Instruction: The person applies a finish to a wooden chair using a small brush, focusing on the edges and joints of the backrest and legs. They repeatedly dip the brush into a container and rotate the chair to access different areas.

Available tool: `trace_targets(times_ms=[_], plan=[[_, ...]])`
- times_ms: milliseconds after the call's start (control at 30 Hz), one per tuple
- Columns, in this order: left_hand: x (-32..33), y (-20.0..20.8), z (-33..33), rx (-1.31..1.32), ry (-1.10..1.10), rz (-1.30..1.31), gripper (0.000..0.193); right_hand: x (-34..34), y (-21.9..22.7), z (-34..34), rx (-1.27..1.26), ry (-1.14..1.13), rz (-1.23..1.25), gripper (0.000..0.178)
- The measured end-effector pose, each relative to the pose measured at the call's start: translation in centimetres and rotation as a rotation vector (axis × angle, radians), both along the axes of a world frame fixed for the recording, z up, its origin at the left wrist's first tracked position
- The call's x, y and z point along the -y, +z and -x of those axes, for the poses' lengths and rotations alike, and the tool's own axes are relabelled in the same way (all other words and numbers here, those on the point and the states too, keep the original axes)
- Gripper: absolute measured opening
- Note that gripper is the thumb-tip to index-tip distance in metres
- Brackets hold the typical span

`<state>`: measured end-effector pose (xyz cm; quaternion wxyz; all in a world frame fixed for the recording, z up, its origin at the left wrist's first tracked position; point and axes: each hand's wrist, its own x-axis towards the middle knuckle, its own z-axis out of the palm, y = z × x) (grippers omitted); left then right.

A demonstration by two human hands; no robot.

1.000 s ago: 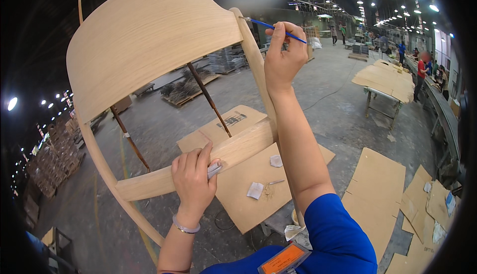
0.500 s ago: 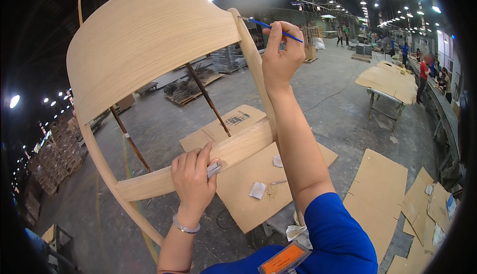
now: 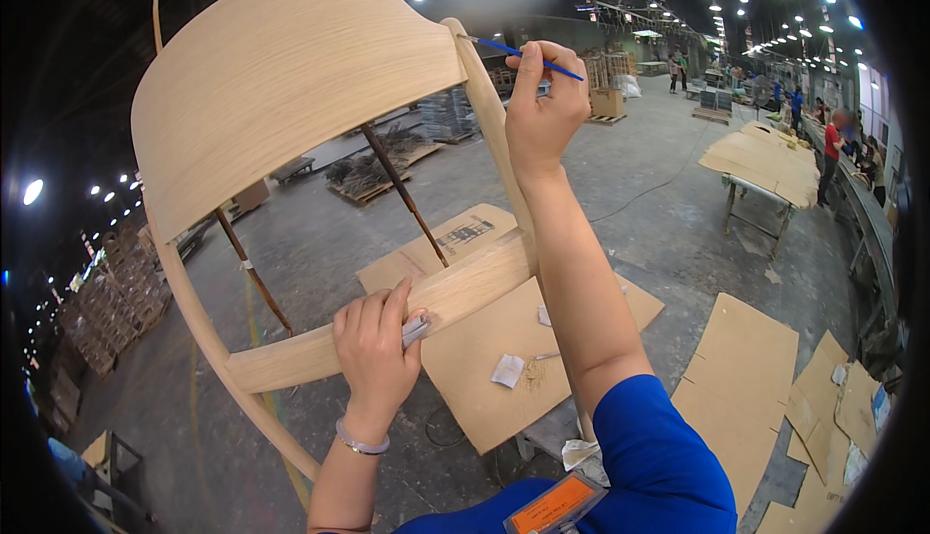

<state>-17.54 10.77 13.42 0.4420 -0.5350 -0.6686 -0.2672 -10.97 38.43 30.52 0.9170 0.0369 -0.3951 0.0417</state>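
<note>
A pale wooden chair frame (image 3: 291, 79) stands tilted in front of me, with a broad curved backrest, side posts and a lower rail (image 3: 475, 277). My right hand (image 3: 548, 108) pinches a slim blue-handled paintbrush (image 3: 504, 48). Its tip meets the right post by the upper corner of the backrest. My left hand (image 3: 376, 345) is closed over the middle of the lower rail, and a small grey rolled piece (image 3: 417, 329) sticks out beside its thumb. That piece's kind is unclear, and the underside of my grip is hidden.
Below the chair lies a cardboard sheet (image 3: 484, 408) bearing a white folded pad (image 3: 508, 370) and brown crumbs. More cardboard (image 3: 733, 389) covers the floor at right. A cardboard-topped table (image 3: 760, 164) stands farther back; people work along a bench (image 3: 865, 214). Two dark rods (image 3: 402, 190) show through the frame.
The brush and my right hand have shifted slightly left, with the tip still at the post's upper end. My left hand stays on the rail. The background has shifted slightly right.
</note>
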Motion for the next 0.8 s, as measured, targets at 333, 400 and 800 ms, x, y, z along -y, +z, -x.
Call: trace_targets(times_ms=[333, 400, 800], plan=[[0.33, 0.02, -0.36, 0.007, 0.009, -0.006, 0.040, 0.23, -0.08, 0.08, 0.008, 0.022, 0.028, 0.009], [0.31, 0.01, -0.34, -0.005, 0.025, 0.000, 0.042, 0.22, -0.14, 0.11, 0.006, 0.026, 0.017, 0.009], [0.26, -0.13, -0.47, 0.002, 0.036, 0.005, 0.042, 0.05, -0.32, 0.47, 0.004, 0.035, 0.019, 0.010]])
